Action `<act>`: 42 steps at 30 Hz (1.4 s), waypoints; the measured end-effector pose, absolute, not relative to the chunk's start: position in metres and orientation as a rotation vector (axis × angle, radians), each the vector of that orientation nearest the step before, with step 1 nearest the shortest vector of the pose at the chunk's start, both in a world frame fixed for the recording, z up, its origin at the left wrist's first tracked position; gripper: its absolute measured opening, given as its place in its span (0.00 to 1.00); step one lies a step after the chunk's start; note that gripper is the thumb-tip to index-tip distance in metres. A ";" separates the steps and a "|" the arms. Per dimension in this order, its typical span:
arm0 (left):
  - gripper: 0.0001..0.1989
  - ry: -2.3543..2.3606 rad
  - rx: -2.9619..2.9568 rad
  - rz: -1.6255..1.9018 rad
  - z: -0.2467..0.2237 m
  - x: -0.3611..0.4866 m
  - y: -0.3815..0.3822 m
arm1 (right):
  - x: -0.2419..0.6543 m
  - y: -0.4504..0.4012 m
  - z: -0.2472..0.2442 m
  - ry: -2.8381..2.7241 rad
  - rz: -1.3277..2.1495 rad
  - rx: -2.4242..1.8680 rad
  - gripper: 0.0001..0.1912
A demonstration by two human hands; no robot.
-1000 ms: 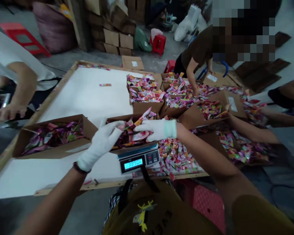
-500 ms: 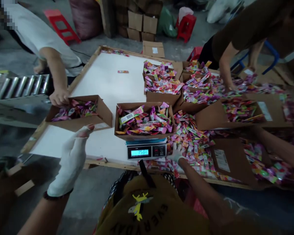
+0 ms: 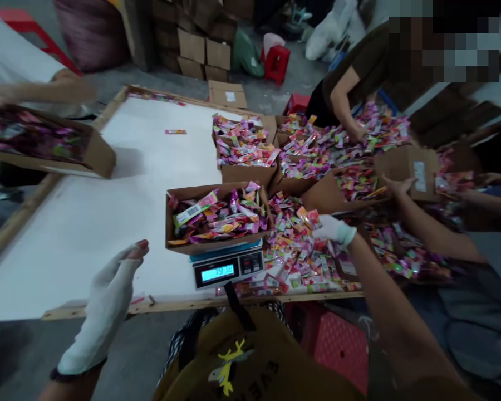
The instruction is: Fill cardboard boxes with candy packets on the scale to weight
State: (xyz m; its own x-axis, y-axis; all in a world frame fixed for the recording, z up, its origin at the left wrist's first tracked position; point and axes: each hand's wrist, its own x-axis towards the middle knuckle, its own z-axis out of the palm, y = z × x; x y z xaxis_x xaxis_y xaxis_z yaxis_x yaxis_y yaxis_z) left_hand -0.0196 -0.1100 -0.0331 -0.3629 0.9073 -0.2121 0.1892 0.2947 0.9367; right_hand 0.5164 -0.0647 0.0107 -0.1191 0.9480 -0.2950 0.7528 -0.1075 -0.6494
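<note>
A cardboard box [image 3: 217,246] full of small colourful packets rests on a digital scale [image 3: 229,268] with a lit display. My left hand [image 3: 116,281], in a white glove with bare fingertips, is held above the table's front edge, left of the scale, its thumb and fingers pressed close and nothing visible in them. My right hand [image 3: 330,229], gloved too, pinches a few packets [image 3: 308,218] over the loose pile [image 3: 290,236] right of the box.
At the far left a person holds a filled box [image 3: 102,156]. More filled boxes [image 3: 248,174] stand at the back. Other people's arms reach among packets on the right. A red stool [image 3: 342,348] is below the table [image 3: 150,223].
My right hand has lifted from beside the scale and now has packets in it. The person at left has moved a filled box away leftward. The view has shifted right.
</note>
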 end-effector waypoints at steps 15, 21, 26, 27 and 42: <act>0.28 1.676 0.927 1.227 -0.035 -0.056 -0.117 | 0.253 0.038 0.130 -2.903 0.933 -1.137 0.30; 0.30 1.824 0.793 1.150 -0.043 -0.060 -0.134 | 0.334 0.004 0.118 -2.305 0.769 -1.225 0.24; 0.29 1.889 0.864 0.956 -0.040 -0.043 -0.148 | 0.408 -0.050 0.099 -2.003 0.738 -1.493 0.19; 0.29 1.916 0.924 0.936 -0.036 -0.040 -0.148 | 0.416 -0.058 0.095 -1.980 0.718 -1.545 0.18; 0.26 1.642 2.284 0.713 0.088 0.055 -0.083 | 0.306 -0.024 0.094 -2.603 0.304 -1.747 0.20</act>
State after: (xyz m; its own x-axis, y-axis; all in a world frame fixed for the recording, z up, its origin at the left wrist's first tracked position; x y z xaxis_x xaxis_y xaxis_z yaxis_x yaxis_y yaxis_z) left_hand 0.0552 -0.0825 0.0878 0.2497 0.9362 0.2472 0.8196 -0.3403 0.4610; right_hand 0.3062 -0.0237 0.0938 -0.3849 0.9159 -0.1139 0.9175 0.3663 -0.1552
